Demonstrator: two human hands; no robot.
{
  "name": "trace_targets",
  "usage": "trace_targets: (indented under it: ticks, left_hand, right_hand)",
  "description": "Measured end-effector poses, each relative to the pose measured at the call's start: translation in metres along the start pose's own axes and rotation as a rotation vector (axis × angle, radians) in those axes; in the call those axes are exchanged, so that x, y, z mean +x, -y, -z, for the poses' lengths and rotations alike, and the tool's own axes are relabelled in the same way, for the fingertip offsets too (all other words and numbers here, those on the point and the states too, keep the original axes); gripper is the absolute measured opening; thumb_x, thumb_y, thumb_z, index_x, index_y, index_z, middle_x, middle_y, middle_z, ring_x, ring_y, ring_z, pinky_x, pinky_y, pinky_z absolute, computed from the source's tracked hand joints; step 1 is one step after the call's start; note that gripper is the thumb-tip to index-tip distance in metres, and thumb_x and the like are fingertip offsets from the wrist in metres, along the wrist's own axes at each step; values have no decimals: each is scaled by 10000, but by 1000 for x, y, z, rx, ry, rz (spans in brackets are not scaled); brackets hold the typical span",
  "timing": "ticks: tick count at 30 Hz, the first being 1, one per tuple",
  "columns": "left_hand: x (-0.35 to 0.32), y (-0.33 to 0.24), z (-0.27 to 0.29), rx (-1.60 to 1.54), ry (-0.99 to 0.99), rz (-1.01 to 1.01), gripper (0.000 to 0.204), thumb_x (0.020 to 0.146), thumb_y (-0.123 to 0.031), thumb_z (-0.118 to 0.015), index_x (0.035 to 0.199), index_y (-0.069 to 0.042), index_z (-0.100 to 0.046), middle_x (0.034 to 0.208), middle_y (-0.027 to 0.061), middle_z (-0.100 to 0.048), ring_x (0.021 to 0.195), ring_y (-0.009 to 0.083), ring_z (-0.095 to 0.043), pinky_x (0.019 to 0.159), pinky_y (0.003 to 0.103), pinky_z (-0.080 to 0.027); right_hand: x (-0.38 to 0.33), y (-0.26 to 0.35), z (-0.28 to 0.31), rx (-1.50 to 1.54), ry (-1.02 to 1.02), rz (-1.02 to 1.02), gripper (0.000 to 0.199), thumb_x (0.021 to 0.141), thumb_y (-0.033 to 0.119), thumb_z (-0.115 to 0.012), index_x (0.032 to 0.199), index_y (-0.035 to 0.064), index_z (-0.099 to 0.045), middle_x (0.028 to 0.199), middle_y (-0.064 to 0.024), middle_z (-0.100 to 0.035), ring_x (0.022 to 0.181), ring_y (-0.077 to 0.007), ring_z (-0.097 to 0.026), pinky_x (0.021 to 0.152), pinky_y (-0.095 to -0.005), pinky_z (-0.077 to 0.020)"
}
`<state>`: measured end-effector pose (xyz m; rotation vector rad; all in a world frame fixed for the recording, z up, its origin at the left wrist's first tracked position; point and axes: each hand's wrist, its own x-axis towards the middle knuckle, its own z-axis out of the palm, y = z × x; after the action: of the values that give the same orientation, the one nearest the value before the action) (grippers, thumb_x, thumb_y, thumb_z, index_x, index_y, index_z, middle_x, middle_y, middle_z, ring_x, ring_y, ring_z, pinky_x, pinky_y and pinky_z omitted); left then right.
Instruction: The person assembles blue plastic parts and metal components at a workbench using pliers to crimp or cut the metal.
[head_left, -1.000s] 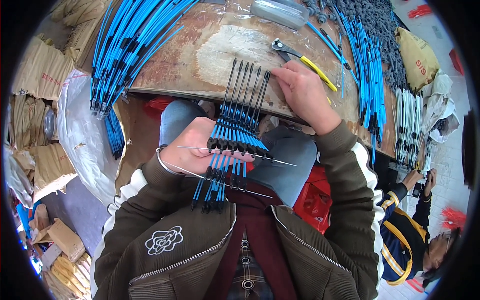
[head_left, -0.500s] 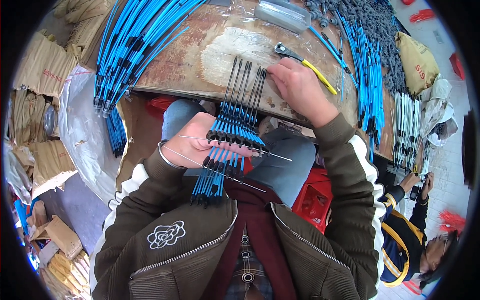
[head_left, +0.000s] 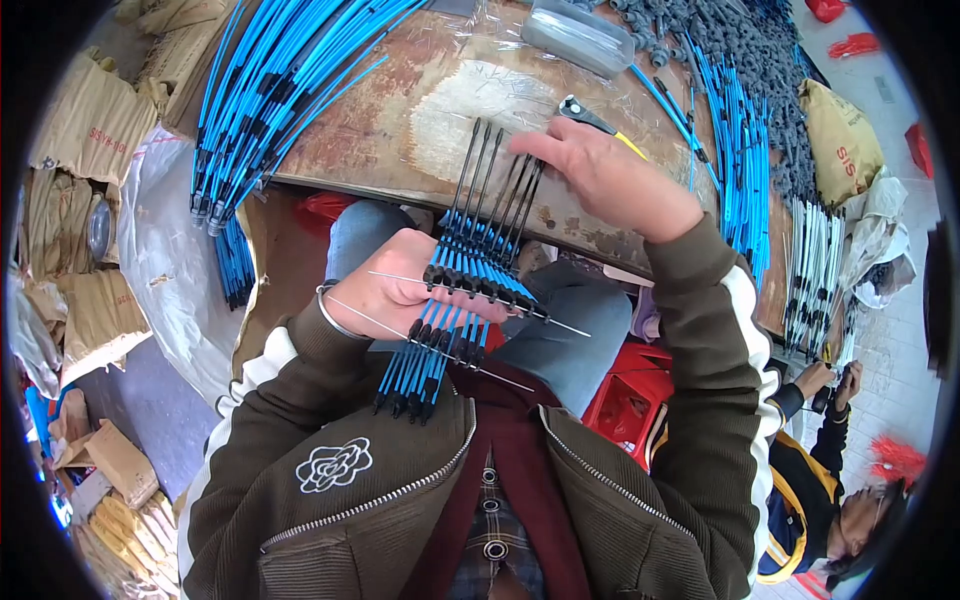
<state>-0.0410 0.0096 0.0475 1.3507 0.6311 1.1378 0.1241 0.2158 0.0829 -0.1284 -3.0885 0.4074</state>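
Observation:
My left hand (head_left: pixel 400 285) is closed around a fanned bundle of thin blue rods (head_left: pixel 460 325) with black joints, held above my lap. Two thin metal wires cross the bundle through its rows of black joints; one metal wire (head_left: pixel 568 328) sticks out to the right. From the far end of the bundle, slim black rods (head_left: pixel 487 165) with looped tips reach over the table edge. My right hand (head_left: pixel 605 170) has its fingers bent together at the tips of the right-hand black rods, which they partly cover. Behind that hand lie cutting pliers (head_left: pixel 590 115) with yellow handles, partly hidden.
Blue rods (head_left: pixel 285 85) lie piled at the table's left, more blue rods (head_left: pixel 740 160) at its right. A clear plastic box (head_left: pixel 577 38), loose wires and dark grey parts (head_left: pixel 690 50) are at the back. A red crate (head_left: pixel 625 405) stands below. A co-worker (head_left: pixel 815 480) sits at right.
My right hand has shifted slightly left over the black rod tips, covering more of the pliers. The right-hand black rods now stand apart from the left ones. My left hand keeps its hold.

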Motion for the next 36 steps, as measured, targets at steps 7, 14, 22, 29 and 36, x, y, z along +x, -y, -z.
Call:
trace_targets:
  ticks: [7, 14, 22, 29, 36]
  left_hand:
    - [5, 4, 8, 106, 64, -158, 381, 839, -82, -606, 1143, 106, -473, 1064, 190, -594, 991, 264, -601, 777, 322, -515]
    - [9, -8, -3, -109, -71, 51, 335, 840, -116, -620, 1104, 71, -529, 1013, 155, -621, 974, 247, -611, 786, 332, -515]
    - [13, -4, 4, 148, -26, -90, 193, 845, -139, -609, 977, -2, -639, 961, 119, -652, 882, 249, -636, 779, 327, -515]
    - [13, -5, 0, 126, -70, -16, 175, 851, -138, -598, 969, -21, -652, 976, 119, -656, 848, 256, -642, 757, 309, -514]
    - [12, -5, -3, 127, -59, -104, 170, 832, -116, -611, 982, -50, -657, 974, 117, -657, 874, 244, -645, 759, 303, -510]
  right_hand:
    - [-13, 0, 5, 56, -56, -36, 307, 720, -59, -497, 995, 64, -559, 877, -131, -529, 842, -326, -549, 716, -385, -452]
    - [-11, 1, 4, 51, -97, -46, 267, 700, -62, -504, 933, 47, -578, 914, -132, -547, 836, -327, -562, 725, -376, -465]
    - [-7, -1, 3, 22, -95, -37, 266, 704, -50, -507, 937, 55, -579, 893, -121, -538, 850, -308, -553, 731, -367, -464]
    - [2, 21, 2, -238, -112, -36, 328, 738, 3, -495, 1044, 110, -544, 924, -92, -506, 865, -264, -528, 724, -359, -465]
    - [-10, 21, -5, -263, -43, -81, 285, 744, 27, -494, 1015, 111, -523, 955, -94, -491, 880, -261, -513, 749, -349, -454]
